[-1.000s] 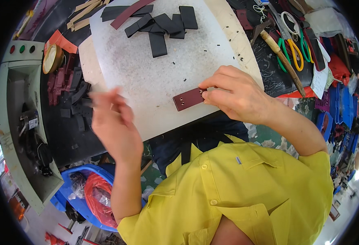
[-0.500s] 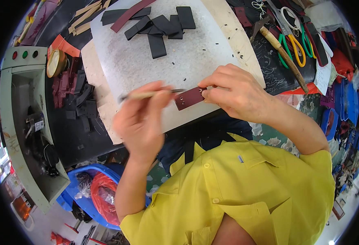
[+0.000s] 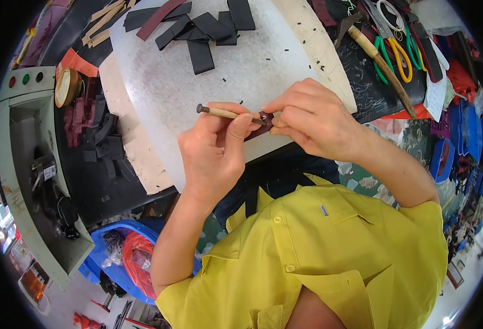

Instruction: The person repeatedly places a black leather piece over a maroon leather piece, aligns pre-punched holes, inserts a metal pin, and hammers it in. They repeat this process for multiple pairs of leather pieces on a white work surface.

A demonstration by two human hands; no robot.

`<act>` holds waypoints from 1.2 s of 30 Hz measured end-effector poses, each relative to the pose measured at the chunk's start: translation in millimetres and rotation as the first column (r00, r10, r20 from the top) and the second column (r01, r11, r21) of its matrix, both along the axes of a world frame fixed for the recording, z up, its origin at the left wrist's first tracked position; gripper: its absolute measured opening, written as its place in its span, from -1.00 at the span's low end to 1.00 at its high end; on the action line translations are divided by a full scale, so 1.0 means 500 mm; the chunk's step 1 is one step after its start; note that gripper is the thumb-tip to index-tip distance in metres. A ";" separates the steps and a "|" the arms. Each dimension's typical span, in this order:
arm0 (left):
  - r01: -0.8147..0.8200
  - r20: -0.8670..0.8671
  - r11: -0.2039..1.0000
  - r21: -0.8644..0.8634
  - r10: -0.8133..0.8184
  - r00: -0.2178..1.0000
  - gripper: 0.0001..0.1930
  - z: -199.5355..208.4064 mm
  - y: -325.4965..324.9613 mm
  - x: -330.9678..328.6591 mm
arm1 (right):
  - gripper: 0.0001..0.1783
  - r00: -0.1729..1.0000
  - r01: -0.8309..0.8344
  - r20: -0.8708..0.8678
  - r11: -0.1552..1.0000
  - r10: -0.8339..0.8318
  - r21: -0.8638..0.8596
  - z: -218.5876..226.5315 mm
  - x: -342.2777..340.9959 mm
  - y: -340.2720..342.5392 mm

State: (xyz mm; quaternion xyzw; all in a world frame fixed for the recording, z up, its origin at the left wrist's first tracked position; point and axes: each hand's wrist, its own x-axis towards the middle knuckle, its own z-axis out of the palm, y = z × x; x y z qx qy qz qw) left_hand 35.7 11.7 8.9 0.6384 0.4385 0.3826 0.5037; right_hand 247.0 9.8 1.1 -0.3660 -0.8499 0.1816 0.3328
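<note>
My left hand (image 3: 213, 147) is closed round a slim tool (image 3: 220, 113) with a pale, wrapped-looking handle and a dark, flat round end. The tool's other end points at a small maroon leather-like piece (image 3: 259, 131) with holes in it. Pinched at its far right end, that piece is held by my right hand (image 3: 319, 119), the fingertips of both hands close together around it. My fingers cover much of the piece and the tool's tip, so whether the tip is in a hole I cannot tell. Both hands are over the near edge of a white board (image 3: 159, 82).
Black strips (image 3: 200, 56) and a maroon strip (image 3: 156, 21) lie at the board's far side. On the right are a wooden-handled hammer (image 3: 381, 60) and scissors (image 3: 399, 60). Maroon and black pieces (image 3: 107, 145) lie left, beside a grey metal box (image 3: 11, 164). Below stands a blue tub (image 3: 101, 249).
My left hand has moved right and slowed from a blur, bringing the tool to the maroon piece. The piece has tilted and is now mostly covered by fingers.
</note>
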 end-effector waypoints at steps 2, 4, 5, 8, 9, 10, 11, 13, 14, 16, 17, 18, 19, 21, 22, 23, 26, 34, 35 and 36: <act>-0.005 -0.045 0.998 0.064 0.008 0.999 -0.94 0.002 -0.002 0.005 | -0.81 1.000 0.001 0.003 1.000 -0.001 -0.003 -0.002 0.001 0.000; -0.019 -0.102 0.985 0.174 0.037 0.994 -0.93 -0.001 -0.004 0.012 | -0.82 1.000 0.004 -0.006 1.000 -0.004 -0.026 -0.003 0.004 -0.001; -0.027 -0.135 0.968 0.251 0.063 0.989 -0.90 -0.010 -0.003 0.016 | -0.82 1.000 0.006 -0.016 0.999 -0.007 -0.048 -0.003 0.007 -0.001; -0.030 -0.232 0.935 0.353 0.119 0.965 -0.88 -0.012 -0.010 0.019 | -0.82 0.997 0.063 -0.022 0.977 -0.068 -0.204 0.027 0.044 0.007; -0.028 -0.264 0.930 0.366 0.133 0.955 -0.89 -0.010 -0.013 0.019 | -0.81 0.968 0.229 -0.054 0.946 -0.247 -0.229 0.035 0.075 0.018; -0.017 -0.280 0.915 0.403 0.141 0.950 -0.88 -0.009 -0.015 0.020 | -0.79 0.904 0.389 -0.079 0.885 -0.420 -0.257 0.040 0.116 0.032; -0.006 -0.295 0.898 0.440 0.151 0.943 -0.87 -0.009 -0.016 0.021 | -0.76 0.826 0.540 -0.034 0.808 -0.562 -0.234 0.040 0.157 0.044; 0.004 -0.299 0.861 0.509 0.172 0.939 -0.83 -0.014 -0.017 0.023 | -0.71 0.697 0.714 0.142 0.699 -0.703 -0.050 0.019 0.238 0.056; 0.003 -0.287 0.838 0.546 0.183 0.940 -0.81 -0.021 -0.016 0.026 | -0.70 0.642 0.721 0.265 0.685 -0.719 0.110 -0.017 0.275 0.053; 0.017 -0.291 0.801 0.599 0.197 0.936 -0.79 -0.020 -0.014 0.030 | -0.67 0.541 0.700 0.405 0.662 -0.737 0.268 -0.069 0.311 0.043; 0.030 -0.302 0.785 0.618 0.203 0.931 -0.79 -0.017 -0.014 0.032 | -0.66 0.518 0.702 0.435 0.657 -0.736 0.275 -0.085 0.320 0.038; 0.042 -0.313 0.769 0.638 0.208 0.927 -0.79 -0.012 -0.014 0.034 | -0.66 0.494 0.705 0.465 0.651 -0.735 0.281 -0.089 0.325 0.036; 0.051 -0.327 0.761 0.646 0.215 0.920 -0.79 -0.008 -0.016 0.035 | -0.66 0.513 0.700 0.429 0.652 -0.744 0.292 -0.080 0.319 0.043; 0.072 -0.353 0.746 0.662 0.226 0.908 -0.79 0.000 -0.020 0.035 | -0.66 0.515 0.799 0.335 0.583 -0.789 0.144 -0.040 0.301 0.042; 0.073 -0.351 0.737 0.672 0.229 0.908 -0.79 -0.001 -0.019 0.037 | -0.66 0.510 0.833 0.289 0.549 -0.810 0.067 -0.007 0.285 0.042; 0.074 -0.351 0.732 0.677 0.232 0.907 -0.78 -0.005 -0.021 0.039 | -0.66 0.564 0.790 0.205 0.595 -0.800 0.147 0.034 0.262 0.035; 0.121 -0.421 0.751 0.650 0.223 0.879 -0.78 -0.009 -0.026 0.036 | -0.67 0.755 0.624 0.279 0.781 -0.593 -0.029 0.139 0.190 -0.001; 0.148 -0.447 0.757 0.637 0.206 0.870 -0.79 0.004 -0.026 0.041 | -0.77 0.890 0.236 -0.309 0.919 -0.335 -0.316 0.316 0.073 -0.059; 0.158 -0.453 0.745 0.648 0.211 0.866 -0.80 0.004 -0.026 0.042 | -0.77 0.958 0.276 -0.053 0.955 -0.283 -0.112 0.298 0.070 -0.049; 0.167 -0.458 0.733 0.659 0.216 0.862 -0.80 0.005 -0.023 0.042 | -0.77 0.939 0.251 0.216 0.963 -0.266 0.099 0.281 0.071 -0.039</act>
